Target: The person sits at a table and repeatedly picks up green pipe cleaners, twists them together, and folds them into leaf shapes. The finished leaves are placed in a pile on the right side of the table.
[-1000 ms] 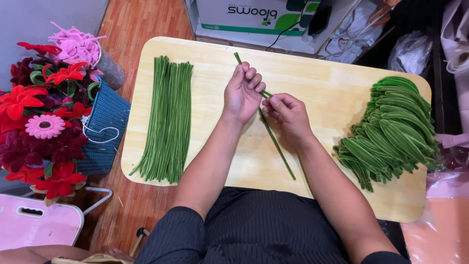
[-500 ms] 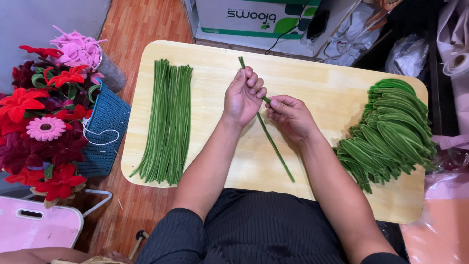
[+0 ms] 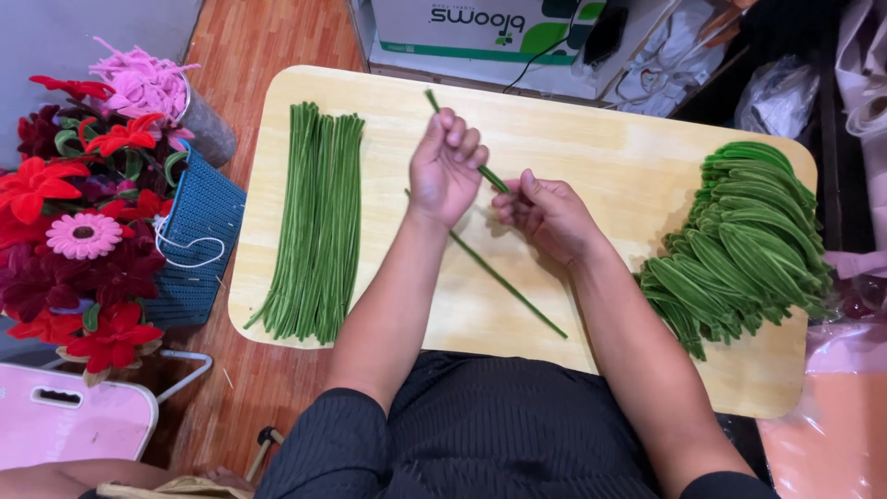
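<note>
On the pale wooden table (image 3: 573, 120), just above the person's lap, both hands are closed on one long green stem (image 3: 504, 277), a thin fuzzy wire that runs slantwise from the far side of the board down toward the near edge. The left hand (image 3: 445, 166) is curled into a loose fist round the upper part of the stem, whose tip pokes out beyond the knuckles. The right hand (image 3: 547, 212) sits just beside it, fingers pinched on the stem a little lower; the two hands nearly touch. Below them the rest of the stem lies free across the wood, ending between the forearms.

To the left of the hands a neat bundle of straight green stems (image 3: 314, 222) lies lengthwise on the table, well apart from the one being held. To the right, near the board's edge, there is a heap of folded green stems (image 3: 748, 249), bent into loops and piled over one another.

Off the table on the left stands a blue woven basket (image 3: 199, 240) with a bunch of red and pink fabric flowers (image 3: 74, 222) beside it. A white cardboard box (image 3: 480, 28) sits past the far edge of the table.
</note>
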